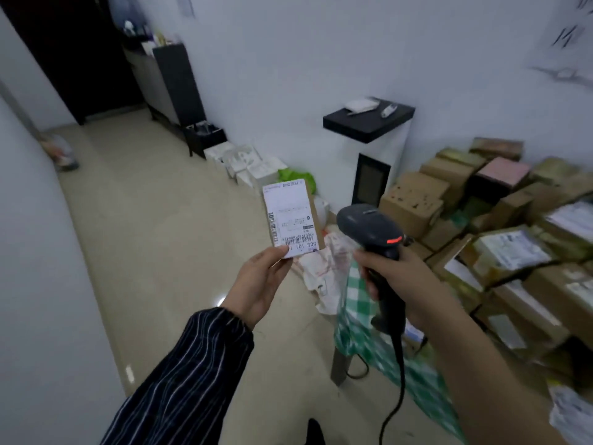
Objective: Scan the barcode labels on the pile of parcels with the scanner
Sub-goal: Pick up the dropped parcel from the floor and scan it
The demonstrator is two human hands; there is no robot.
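Note:
My left hand pinches the lower corner of a small cardboard parcel and holds it upright in the air. Its white barcode label faces me. My right hand grips the handle of a dark handheld scanner, whose head sits just right of the parcel with an orange light showing on its side. The scanner's cable hangs down. A pile of brown cardboard parcels fills the right side, several with white labels.
A table under a green checked cloth stands below my right hand, with a crumpled white plastic bag beside it. A white cabinet with a black top stands against the wall. White boxes line the wall. Beige floor lies left.

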